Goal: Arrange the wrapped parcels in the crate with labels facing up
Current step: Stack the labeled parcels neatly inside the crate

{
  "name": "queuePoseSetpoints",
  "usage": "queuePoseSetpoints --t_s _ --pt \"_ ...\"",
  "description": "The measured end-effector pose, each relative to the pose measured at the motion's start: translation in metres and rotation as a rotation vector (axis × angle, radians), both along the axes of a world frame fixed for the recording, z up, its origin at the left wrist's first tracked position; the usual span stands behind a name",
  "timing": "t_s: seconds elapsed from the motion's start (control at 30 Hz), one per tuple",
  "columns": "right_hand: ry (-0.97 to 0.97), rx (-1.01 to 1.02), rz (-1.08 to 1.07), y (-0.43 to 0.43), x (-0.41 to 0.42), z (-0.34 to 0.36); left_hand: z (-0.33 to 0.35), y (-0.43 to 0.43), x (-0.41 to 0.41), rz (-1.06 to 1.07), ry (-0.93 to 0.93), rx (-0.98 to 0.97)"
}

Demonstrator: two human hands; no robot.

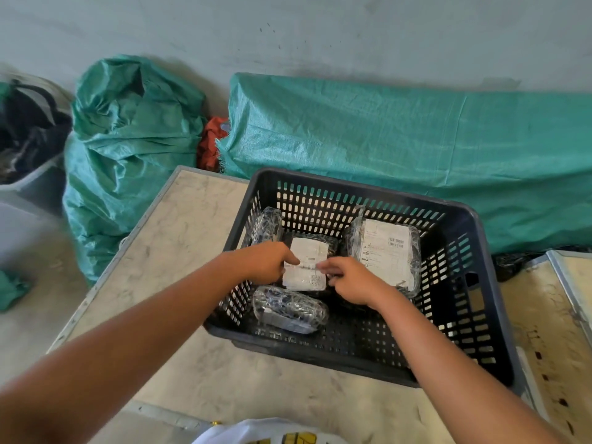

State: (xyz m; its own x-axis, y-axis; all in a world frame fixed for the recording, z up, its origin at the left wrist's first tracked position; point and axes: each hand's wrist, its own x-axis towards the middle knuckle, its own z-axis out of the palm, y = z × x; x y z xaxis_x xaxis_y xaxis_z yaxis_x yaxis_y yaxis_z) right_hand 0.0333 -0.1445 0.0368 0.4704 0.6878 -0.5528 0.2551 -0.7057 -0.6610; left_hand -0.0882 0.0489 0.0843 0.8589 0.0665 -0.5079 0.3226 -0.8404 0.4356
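Note:
A black slotted crate stands on a pale table. Inside lie several parcels wrapped in clear film. The middle parcel shows its white label upward; my left hand grips its left edge and my right hand grips its right edge. A larger parcel leans at the right with its label up. A parcel at the front left shows dark wrap and no label. Another parcel stands on edge in the back left corner.
Two green woven sacks, a left sack and a long right sack, lie against the wall behind the table. A red cloth sits between them. A grey bin of dark items stands at far left. A second table is on the right.

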Motion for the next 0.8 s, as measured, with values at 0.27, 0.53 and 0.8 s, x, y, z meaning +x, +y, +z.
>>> queuePoseSetpoints --t_s 0.27,0.53,0.8 --pt "-0.048 0.022 0.343 -0.019 -0.037 -0.001 -0.017 -0.027 -0.041 -0.196 0.147 0.155" --pt "-0.196 0.074 0.364 -0.017 -0.036 0.0 -0.03 -0.03 -0.032 -0.231 0.089 0.244" --pt "-0.269 0.348 0.143 -0.033 -0.023 0.04 -0.017 -0.013 -0.038 -0.057 -0.23 -0.045"
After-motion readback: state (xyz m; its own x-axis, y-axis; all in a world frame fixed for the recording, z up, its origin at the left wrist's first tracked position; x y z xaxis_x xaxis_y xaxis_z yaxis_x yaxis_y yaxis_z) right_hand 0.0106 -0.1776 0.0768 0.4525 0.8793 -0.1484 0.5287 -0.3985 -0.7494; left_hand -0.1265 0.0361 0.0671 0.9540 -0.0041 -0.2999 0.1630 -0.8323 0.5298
